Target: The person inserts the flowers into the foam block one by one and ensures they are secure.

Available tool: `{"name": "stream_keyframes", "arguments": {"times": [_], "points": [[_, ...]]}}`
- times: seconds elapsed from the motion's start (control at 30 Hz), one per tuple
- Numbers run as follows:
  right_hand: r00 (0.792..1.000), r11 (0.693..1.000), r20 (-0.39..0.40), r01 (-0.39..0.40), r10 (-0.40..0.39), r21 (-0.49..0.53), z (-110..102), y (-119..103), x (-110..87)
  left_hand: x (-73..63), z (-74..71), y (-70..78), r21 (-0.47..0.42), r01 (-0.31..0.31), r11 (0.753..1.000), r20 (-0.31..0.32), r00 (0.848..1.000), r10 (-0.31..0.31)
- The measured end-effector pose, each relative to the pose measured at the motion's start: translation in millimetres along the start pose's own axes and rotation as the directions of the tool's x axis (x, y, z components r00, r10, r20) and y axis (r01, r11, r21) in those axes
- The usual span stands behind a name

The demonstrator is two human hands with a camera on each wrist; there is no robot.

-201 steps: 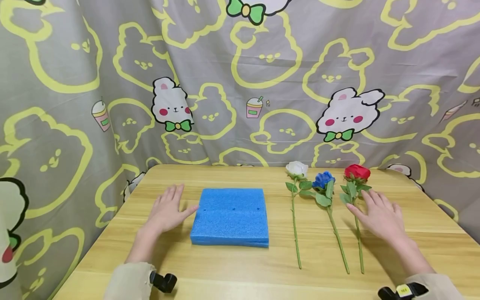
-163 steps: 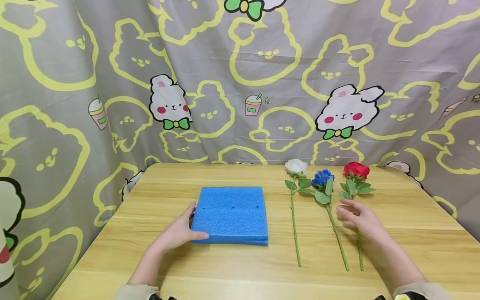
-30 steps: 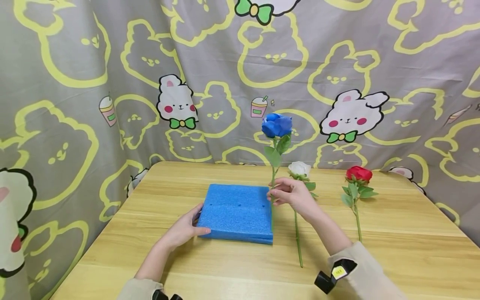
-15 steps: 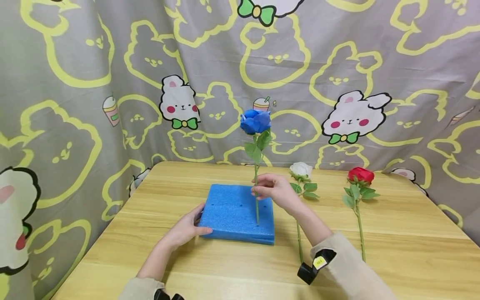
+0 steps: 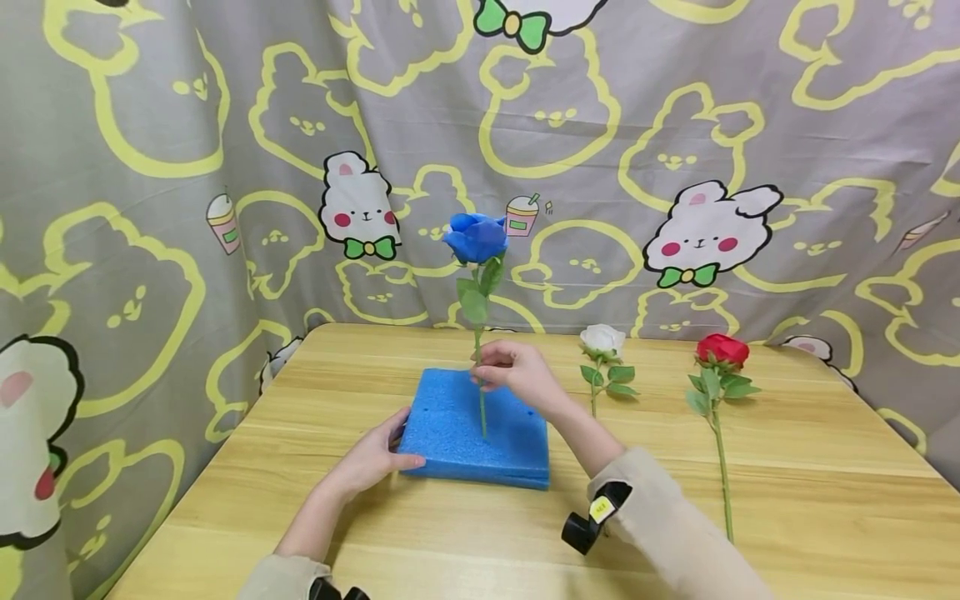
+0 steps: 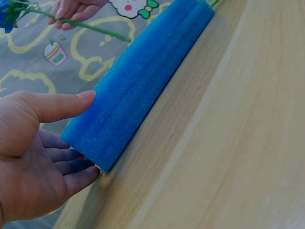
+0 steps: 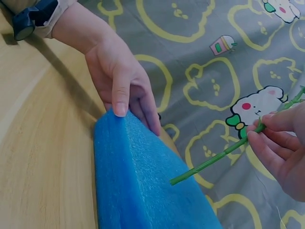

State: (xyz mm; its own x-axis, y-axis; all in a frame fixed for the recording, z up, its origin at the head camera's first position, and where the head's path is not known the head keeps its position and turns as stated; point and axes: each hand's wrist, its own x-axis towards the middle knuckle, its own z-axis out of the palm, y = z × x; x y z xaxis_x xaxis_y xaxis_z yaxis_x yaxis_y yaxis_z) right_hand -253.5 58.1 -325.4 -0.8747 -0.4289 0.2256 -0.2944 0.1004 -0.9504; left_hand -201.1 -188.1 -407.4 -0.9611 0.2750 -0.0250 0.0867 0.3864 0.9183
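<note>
My right hand [image 5: 517, 379] pinches the green stem of a blue rose [image 5: 476, 239], which stands nearly upright over a flat blue foam block [image 5: 457, 454]. In the right wrist view the cut end of the stem [image 7: 209, 162] is visible just over the foam's top face; whether it touches is unclear. My left hand [image 5: 372, 454] holds the block's left end, thumb on the front edge and fingers round the side, as the left wrist view also shows. Two small dark holes show in the foam's top; the middle one seen earlier is hidden.
On the wooden table [image 5: 360, 542] right of the foam lie a white rose [image 5: 602, 342], its lower stem hidden by my right arm, and a red rose [image 5: 722, 352]. A grey cartoon-print curtain [image 5: 420, 83] hangs behind and at the sides.
The blue rose was first lying on the table; my right hand picked it up and has carried it left over the foam. My left hand moved onto the foam's left end and stays there.
</note>
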Motion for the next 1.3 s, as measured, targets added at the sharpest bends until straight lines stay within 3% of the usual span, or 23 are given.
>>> {"name": "stream_keyframes", "arguments": {"times": [0.5, 0.73, 1.3], "points": [[0.997, 0.997, -0.023, 0.068, -0.069, -0.036, 31.9, 2.3, 23.3, -1.5, -0.5, 0.9, 0.002, -0.004, 1.000, 0.008, 1.000, 0.004], [0.991, 0.995, -0.090, 0.097, -0.098, -0.021, 42.5, 4.0, 31.6, -0.1, -0.6, 1.6, 0.009, 0.001, 1.000, 0.013, 1.000, -0.001], [0.984, 0.994, -0.148, 0.102, -0.097, 0.027, 60.6, -0.9, 41.9, -1.5, -0.6, 1.3, 0.011, -0.008, 1.000, 0.011, 1.000, 0.008]]}}
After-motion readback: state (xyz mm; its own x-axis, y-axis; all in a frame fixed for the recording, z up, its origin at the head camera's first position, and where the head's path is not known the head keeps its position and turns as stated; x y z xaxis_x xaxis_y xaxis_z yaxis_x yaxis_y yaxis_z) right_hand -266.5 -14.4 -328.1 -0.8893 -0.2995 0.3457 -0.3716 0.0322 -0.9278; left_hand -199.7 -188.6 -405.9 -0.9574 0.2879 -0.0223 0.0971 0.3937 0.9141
